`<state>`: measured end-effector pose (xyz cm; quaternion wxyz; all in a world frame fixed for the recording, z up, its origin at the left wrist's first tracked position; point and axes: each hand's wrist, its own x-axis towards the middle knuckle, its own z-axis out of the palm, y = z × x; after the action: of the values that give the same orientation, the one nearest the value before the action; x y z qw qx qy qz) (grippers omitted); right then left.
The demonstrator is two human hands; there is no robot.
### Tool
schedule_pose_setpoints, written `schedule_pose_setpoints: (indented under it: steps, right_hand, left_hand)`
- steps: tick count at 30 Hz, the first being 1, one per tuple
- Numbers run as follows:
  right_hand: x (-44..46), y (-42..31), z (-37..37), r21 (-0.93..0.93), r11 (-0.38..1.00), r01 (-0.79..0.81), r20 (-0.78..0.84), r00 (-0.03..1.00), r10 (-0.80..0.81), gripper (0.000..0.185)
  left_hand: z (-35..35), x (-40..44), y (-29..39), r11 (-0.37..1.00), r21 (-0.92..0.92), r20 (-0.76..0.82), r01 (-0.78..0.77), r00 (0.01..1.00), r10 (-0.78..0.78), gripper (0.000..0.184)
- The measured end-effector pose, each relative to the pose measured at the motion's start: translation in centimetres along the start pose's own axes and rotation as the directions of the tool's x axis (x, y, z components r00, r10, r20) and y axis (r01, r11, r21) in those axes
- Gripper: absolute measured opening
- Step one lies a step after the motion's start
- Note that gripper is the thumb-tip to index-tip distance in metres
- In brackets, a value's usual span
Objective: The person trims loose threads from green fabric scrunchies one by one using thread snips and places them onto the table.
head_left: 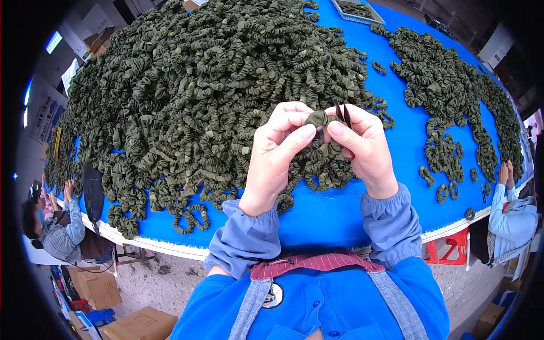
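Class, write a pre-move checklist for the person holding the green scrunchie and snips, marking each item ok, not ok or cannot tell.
1. Scrunchie pinched by left hand and right hand: ok
2. Snips kept in right hand: ok
3. Blades apart from left fingers: ok
4. Blades closed together: not ok, tips stand apart
5. Held scrunchie free of loose threads: cannot tell, too small

The right hand (365, 139) hides most of the snips (347, 115). The far tray (362, 20) and near left box (141, 326) are cut off.
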<state>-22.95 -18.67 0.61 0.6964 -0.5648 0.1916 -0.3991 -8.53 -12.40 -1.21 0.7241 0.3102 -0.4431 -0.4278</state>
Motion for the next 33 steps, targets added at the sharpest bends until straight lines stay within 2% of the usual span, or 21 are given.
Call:
schedule_pose_setpoints:
  steps: [4,8,9,11,13,14,16,18,19,23,24,26,28,33]
  right_hand:
    - [-0.1,0.0,-0.5,-0.071,0.997,0.023,0.001,1.000,-0.023,0.015]
    - [-0.5,0.0,0.1,-0.222,0.961,0.166,-0.116,0.974,-0.195,0.012]
    - [-0.5,0.1,0.1,-0.222,0.961,0.166,-0.118,0.974,-0.196,0.012]
    - [-0.7,0.1,0.1,-0.529,0.761,0.375,-0.040,0.885,-0.464,0.014]
    - [-0.7,0.2,0.1,-0.753,0.425,0.503,0.121,0.740,-0.661,0.016]
    - [-0.7,0.3,0.1,-0.754,0.424,0.501,0.120,0.740,-0.662,0.016]
    - [-0.6,0.8,0.1,-0.774,0.214,0.597,0.266,0.612,-0.745,0.020]
    - [-0.6,1.4,0.1,-0.752,-0.006,0.659,0.415,0.466,-0.781,0.025]
    - [-0.6,1.6,0.1,-0.752,-0.005,0.660,0.415,0.467,-0.781,0.025]
    - [-0.6,2.4,0.1,-0.737,-0.052,0.674,0.447,0.428,-0.785,0.025]
    - [-0.9,2.1,0.1,-0.737,-0.049,0.674,0.445,0.429,-0.786,0.025]
    - [-1.8,0.7,0.1,-0.739,0.273,0.615,0.300,0.665,-0.684,0.027]
    - [-2.5,-0.1,0.1,-0.683,0.562,0.467,0.175,0.852,-0.494,0.029]
    - [-2.2,0.7,0.4,-0.660,0.600,0.452,0.079,0.836,-0.543,0.030]
  left_hand:
    - [0.0,-0.2,0.0,0.997,0.008,-0.040,0.071,0.997,-0.071,0.011]
    - [0.8,-0.4,-0.1,0.994,0.082,-0.077,-0.068,0.994,0.074,0.010]
    - [0.7,-0.4,-0.2,0.994,0.082,-0.076,-0.067,0.994,0.073,0.010]
    - [0.1,-0.4,-0.4,0.867,0.436,0.035,-0.240,0.968,0.250,0.009]
    - [-0.3,-0.4,-0.5,0.591,0.702,0.204,-0.397,0.908,0.367,0.009]
    - [-0.2,-0.4,-0.5,0.592,0.701,0.206,-0.398,0.907,0.366,0.009]
    - [0.3,-0.5,-0.2,0.820,0.507,0.098,-0.267,0.963,0.252,0.010]
    - [0.7,-0.6,0.1,0.960,0.260,0.023,-0.109,0.994,0.106,0.011]
    - [0.8,-0.7,0.1,0.960,0.260,0.022,-0.108,0.994,0.106,0.011]
    - [1.0,-0.8,0.2,0.998,0.046,-0.029,0.039,0.999,-0.038,0.010]
    - [0.9,-0.8,0.0,0.998,0.047,-0.029,0.041,0.999,-0.040,0.010]
    - [0.2,-0.2,-0.6,0.997,0.009,0.011,-0.073,0.997,0.073,0.009]
    - [-0.4,0.1,-1.1,0.982,-0.033,0.046,-0.184,0.982,0.186,0.009]
    - [-0.4,0.1,-1.4,0.976,-0.093,0.082,-0.195,0.976,0.203,0.010]
